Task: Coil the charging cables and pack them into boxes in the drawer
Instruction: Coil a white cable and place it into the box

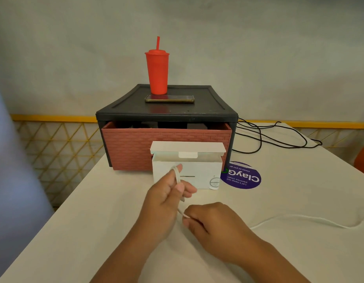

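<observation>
Two hands grip one white cable [299,218]: the left hand [166,193] pinches its folded loops before the open white box [197,170], the right hand [213,223] pinches the strand trailing across the tabletop [95,221].

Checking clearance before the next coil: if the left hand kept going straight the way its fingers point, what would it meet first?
Probably the white box: the left hand, holding the white cable, points up-forward at its front wall. Depth between them is unclear.
</observation>
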{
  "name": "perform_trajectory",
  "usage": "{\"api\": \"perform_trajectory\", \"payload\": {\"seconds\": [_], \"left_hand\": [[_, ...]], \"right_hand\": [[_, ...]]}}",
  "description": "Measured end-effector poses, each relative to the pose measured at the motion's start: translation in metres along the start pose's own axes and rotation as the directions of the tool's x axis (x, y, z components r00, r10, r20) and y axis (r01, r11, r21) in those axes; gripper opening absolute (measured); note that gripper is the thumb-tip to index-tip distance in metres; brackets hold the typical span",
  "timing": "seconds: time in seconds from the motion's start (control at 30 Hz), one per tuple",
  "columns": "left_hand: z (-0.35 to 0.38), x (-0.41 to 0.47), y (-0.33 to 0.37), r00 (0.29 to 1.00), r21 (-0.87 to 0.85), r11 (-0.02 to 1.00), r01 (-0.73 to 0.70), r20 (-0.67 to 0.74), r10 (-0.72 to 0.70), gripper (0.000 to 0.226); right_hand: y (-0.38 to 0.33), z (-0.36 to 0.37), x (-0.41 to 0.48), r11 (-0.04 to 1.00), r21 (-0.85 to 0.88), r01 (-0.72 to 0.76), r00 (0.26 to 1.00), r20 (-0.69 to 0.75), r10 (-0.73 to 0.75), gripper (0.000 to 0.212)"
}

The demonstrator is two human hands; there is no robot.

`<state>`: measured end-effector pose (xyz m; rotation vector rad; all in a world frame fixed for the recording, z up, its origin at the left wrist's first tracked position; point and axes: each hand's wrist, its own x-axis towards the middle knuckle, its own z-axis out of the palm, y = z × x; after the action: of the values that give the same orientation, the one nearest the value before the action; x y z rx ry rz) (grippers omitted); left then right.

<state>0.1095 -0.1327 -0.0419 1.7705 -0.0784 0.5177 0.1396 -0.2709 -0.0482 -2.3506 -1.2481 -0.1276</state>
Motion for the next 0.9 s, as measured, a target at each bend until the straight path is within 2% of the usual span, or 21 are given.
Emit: {"api": "perform_trajectory", "payload": {"seconds": [0.1, 0.23, 0.33, 0.43, 0.5, 0.6, 0.73, 0.9], "left_hand": [[0.004, -0.005, -0.003, 0.992, 0.13, 0.99, -0.062, 0.115, 0.047, 0.026], [0.005, -0.006, -0.001, 0.976, 0.024, 0.998, 0.05, 0.21, -0.054, 0.019], [0.005, -0.007, 0.008, 0.937, -0.058, 0.987, 0.147, 0.328, -0.121, 0.026], [0.006, -0.007, 0.016, 0.905, -0.262, 0.91, 0.321, 0.368, -0.213, 0.021], [0.007, -0.009, 0.017, 0.908, -0.402, 0.844, 0.354, 0.363, -0.208, 0.021], [0.009, -0.01, 0.017, 0.901, -0.573, 0.703, 0.422, 0.347, -0.258, 0.022], [0.014, -0.01, 0.022, 0.88, -0.658, 0.585, 0.474, 0.377, -0.29, 0.027], [0.014, -0.011, 0.027, 0.876, -0.661, 0.575, 0.482, 0.36, -0.321, 0.03]], "right_hand": [[0.005, -0.007, 0.0, 0.999, 0.032, 0.033, 0.992, -0.126, -0.029, 0.015], [0.015, -0.02, -0.001, 0.988, 0.152, -0.038, 0.957, -0.278, 0.079, 0.018], [0.014, -0.029, -0.002, 0.942, 0.333, -0.049, 0.915, -0.363, 0.176, 0.017], [0.012, -0.03, -0.001, 0.887, 0.459, -0.044, 0.917, -0.334, 0.218, 0.011], [0.012, -0.024, 0.0, 0.858, 0.514, -0.002, 0.941, -0.289, 0.175, 0.025], [0.008, -0.017, 0.004, 0.782, 0.623, -0.029, 0.947, -0.234, 0.221, 0.032], [0.005, -0.015, 0.007, 0.751, 0.658, -0.05, 0.935, -0.234, 0.267, 0.034], [0.003, -0.013, 0.007, 0.747, 0.664, -0.035, 0.929, -0.254, 0.269, 0.032]]}}
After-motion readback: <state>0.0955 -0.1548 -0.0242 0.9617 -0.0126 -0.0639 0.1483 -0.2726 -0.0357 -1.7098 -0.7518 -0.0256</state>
